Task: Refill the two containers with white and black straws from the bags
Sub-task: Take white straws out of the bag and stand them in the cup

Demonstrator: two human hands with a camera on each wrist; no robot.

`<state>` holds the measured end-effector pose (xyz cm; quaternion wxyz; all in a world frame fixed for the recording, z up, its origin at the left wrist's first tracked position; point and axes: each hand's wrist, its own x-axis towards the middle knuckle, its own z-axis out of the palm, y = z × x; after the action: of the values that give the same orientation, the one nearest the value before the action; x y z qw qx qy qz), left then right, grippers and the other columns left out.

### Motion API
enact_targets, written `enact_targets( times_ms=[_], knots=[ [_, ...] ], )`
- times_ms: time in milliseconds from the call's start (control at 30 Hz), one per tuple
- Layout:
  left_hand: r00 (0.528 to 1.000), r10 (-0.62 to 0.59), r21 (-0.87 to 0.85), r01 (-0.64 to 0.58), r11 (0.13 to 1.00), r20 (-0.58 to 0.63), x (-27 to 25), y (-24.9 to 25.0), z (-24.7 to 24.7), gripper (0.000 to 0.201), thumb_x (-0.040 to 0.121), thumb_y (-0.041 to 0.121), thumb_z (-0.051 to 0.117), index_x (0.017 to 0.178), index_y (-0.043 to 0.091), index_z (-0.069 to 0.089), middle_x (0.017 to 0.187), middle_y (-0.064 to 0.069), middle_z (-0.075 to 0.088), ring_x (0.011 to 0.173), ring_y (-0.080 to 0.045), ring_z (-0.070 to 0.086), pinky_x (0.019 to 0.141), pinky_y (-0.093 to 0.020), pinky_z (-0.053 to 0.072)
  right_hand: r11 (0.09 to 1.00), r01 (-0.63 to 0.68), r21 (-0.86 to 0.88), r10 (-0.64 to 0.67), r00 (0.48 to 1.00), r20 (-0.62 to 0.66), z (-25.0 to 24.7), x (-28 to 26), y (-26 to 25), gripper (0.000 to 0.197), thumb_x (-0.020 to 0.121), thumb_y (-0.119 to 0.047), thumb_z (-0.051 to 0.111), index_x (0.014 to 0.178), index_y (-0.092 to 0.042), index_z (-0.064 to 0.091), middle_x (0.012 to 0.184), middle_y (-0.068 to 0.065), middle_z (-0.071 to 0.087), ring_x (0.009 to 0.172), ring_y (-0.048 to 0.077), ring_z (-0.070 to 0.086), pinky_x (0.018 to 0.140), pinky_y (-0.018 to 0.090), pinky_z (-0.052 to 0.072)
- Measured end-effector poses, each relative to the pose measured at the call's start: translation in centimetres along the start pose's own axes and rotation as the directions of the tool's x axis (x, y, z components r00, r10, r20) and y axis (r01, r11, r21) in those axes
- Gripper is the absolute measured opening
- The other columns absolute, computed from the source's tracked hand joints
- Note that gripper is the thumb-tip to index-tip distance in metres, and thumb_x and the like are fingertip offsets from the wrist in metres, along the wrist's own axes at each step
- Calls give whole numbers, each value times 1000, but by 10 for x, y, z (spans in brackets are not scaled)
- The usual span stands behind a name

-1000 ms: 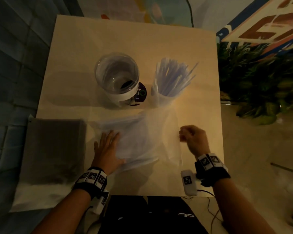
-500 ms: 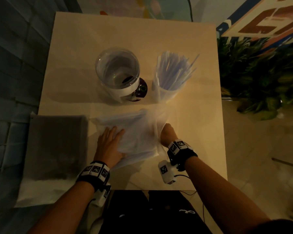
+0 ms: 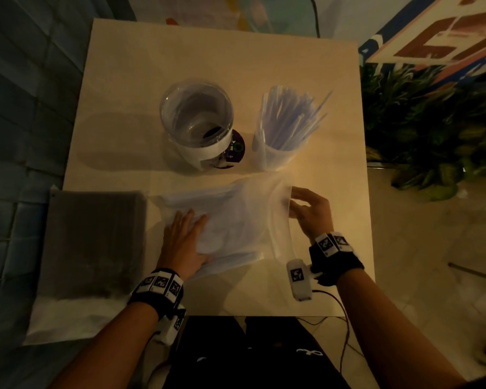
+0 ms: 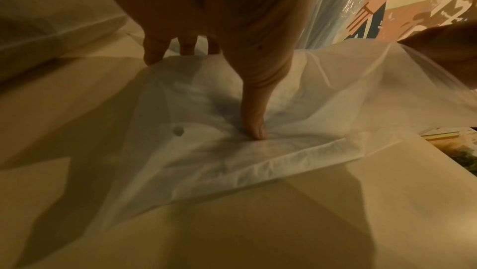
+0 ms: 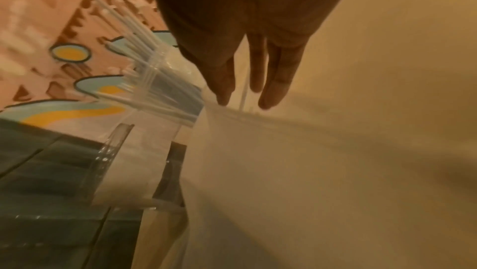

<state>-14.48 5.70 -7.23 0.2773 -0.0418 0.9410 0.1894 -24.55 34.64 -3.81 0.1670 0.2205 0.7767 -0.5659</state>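
Fingers of your left hand [image 3: 184, 242] lie straight and flat, pressing the near-left part of the bag of white straws [image 3: 230, 217] onto the table [image 3: 208, 60]; the left wrist view shows the thumb tip pushed into the crinkled film. Your right hand [image 3: 309, 210] has its fingers curled at the bag's open right-hand mouth, apparently pinching the thin film edge, though the right wrist view is too blurred to confirm it.

That bag lies in the near middle of the table, just nearer than the two containers: the clear jar [image 3: 198, 122], which looks empty, on the left, and the cup of white straws [image 3: 284, 127] on the right. The bag of black straws [image 3: 96, 242] lies to the left, untouched.

Expect the film to be limp and slippery, and the straws light, springy and easily scattered or kinked. Hold the mouth by its rim, then take the straws as a bundle around the middle, not by their tips.
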Motion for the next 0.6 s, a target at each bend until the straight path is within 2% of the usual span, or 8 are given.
enact_targets(
  times_ms=[133, 200, 300, 367, 433, 467, 533, 600],
  knots=[
    [1000, -8, 5, 8, 1000, 3, 0, 1, -1, 106, 75, 45, 79, 154, 38, 10, 165, 0, -1, 151, -28, -6, 121, -54, 7, 996, 8, -85, -16, 995, -99, -11, -18, 7, 14, 84, -22, 79, 91, -11, 73, 79, 7, 73, 62, 20, 69, 61, 32, 60],
    [1000, -7, 14, 7, 1000, 5, 1, 2, 0, 106, 75, 46, 79, 154, 38, 9, 165, 0, -2, 151, -28, -7, 121, -53, 7, 983, -91, -160, 89, 996, -21, -6, -26, 14, 19, 86, -27, 76, 80, -10, 73, 67, 9, 72, 59, 22, 69, 63, 35, 60],
    [1000, -9, 31, 9, 999, 11, 2, 1, 1, 106, 76, 48, 78, 154, 38, 8, 165, -1, -3, 151, -29, -7, 121, -53, 8, 952, -202, -230, 235, 964, 126, 11, -31, 21, 29, 88, -35, 72, 74, -11, 76, 63, 9, 72, 63, 28, 72, 63, 36, 60],
    [1000, -12, 38, 11, 999, 9, 3, 0, 3, 105, 76, 50, 77, 155, 37, 8, 165, -1, -4, 151, -29, -7, 121, -52, 7, 954, -215, -209, 243, 963, 120, 26, -26, 19, 24, 90, -26, 69, 73, -11, 74, 61, 6, 70, 59, 27, 68, 56, 30, 57],
    [1000, -4, 42, 4, 999, 2, 3, -1, 4, 106, 76, 50, 77, 155, 36, 9, 165, -2, -2, 151, -30, -6, 121, -53, 9, 959, -243, -144, 257, 962, 89, 42, -17, 15, 12, 90, -9, 63, 83, -5, 72, 66, 6, 66, 59, 23, 63, 50, 24, 53],
    [1000, 0, 42, 0, 999, -4, 3, -2, 5, 106, 75, 48, 78, 155, 36, 10, 164, -2, -1, 151, -30, -5, 121, -54, 11, 960, -269, -80, 275, 958, 84, 49, -11, 13, 10, 89, -5, 61, 90, -2, 71, 75, 9, 69, 67, 25, 66, 55, 28, 58],
    [1000, 4, 25, -4, 1000, -12, 3, -2, 5, 106, 75, 43, 80, 155, 36, 11, 165, -3, 0, 151, -31, -3, 120, -55, 12, 950, -307, 52, 300, 948, 101, 56, -3, 10, 17, 87, -10, 63, 100, -5, 72, 95, 12, 73, 88, 34, 70, 77, 45, 61],
    [1000, 4, 6, -4, 1000, -8, 3, -2, 4, 106, 75, 40, 81, 155, 36, 11, 164, -3, 1, 151, -31, -3, 120, -56, 12, 948, -305, 90, 294, 949, 116, 61, 2, 7, 13, 84, -23, 69, 94, -17, 76, 99, 8, 74, 94, 35, 69, 86, 52, 58]
  ],
)
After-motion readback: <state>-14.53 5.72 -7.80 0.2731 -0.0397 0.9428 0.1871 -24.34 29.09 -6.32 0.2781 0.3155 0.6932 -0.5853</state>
